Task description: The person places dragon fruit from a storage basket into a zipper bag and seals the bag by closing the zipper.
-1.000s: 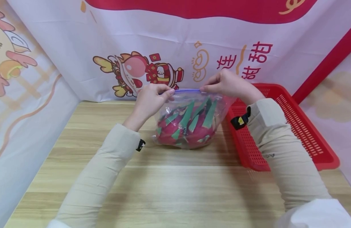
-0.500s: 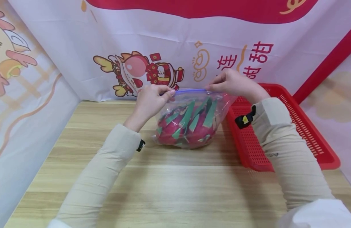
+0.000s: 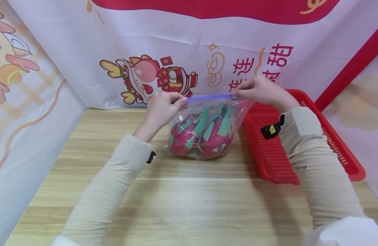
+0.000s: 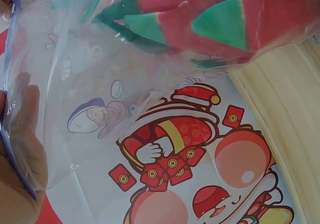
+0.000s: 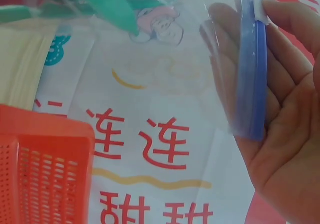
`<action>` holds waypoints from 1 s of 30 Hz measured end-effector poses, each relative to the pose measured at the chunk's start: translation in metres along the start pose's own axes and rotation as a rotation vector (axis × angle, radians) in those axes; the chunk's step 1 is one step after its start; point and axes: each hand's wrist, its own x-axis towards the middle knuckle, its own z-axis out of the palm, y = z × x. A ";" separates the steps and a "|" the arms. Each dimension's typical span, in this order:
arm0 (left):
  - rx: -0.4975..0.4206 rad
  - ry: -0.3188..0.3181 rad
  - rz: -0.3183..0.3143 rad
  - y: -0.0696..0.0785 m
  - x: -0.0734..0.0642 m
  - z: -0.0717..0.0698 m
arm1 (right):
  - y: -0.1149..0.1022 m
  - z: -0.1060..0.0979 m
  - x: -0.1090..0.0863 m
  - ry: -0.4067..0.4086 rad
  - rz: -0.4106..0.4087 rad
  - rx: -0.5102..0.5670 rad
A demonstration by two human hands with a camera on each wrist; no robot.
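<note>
A clear zip bag [image 3: 239,118] stands on the table with two red-pink dragon fruits [image 3: 215,140] inside, their green scales showing through the plastic. Along its top runs a blue zip strip [image 3: 211,97]. My left hand [image 3: 162,110] pinches the top left corner, with the fingers seen behind the plastic in the left wrist view. Toward the right end, my right hand [image 3: 265,91] pinches a small white slider [image 5: 259,11] on the strip. In the right wrist view its other fingers lie behind the bag's edge.
Right of the bag is a red plastic basket [image 3: 257,158], partly under my right forearm. A printed white cloth [image 3: 130,30] hangs behind the wooden table [image 3: 182,205], with another cloth [image 3: 29,112] along the left side.
My right hand has slid rightward along the zip strip, leaving more of the blue strip in sight. The left hand and the dragon fruits stay in place.
</note>
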 end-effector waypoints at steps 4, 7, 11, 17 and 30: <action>-0.012 -0.003 -0.012 -0.001 -0.001 0.000 | 0.003 -0.003 -0.002 -0.012 0.032 0.021; -0.024 -0.004 -0.015 -0.003 -0.002 0.001 | 0.007 -0.006 -0.004 -0.006 0.043 0.019; -0.039 0.000 -0.024 -0.006 -0.003 0.000 | 0.017 -0.010 -0.007 0.026 0.042 -0.012; -0.047 0.029 -0.019 -0.008 -0.004 -0.003 | 0.029 -0.014 -0.010 0.057 0.033 -0.019; -0.084 0.079 -0.021 -0.017 -0.009 0.000 | 0.010 0.020 -0.014 0.142 0.136 0.154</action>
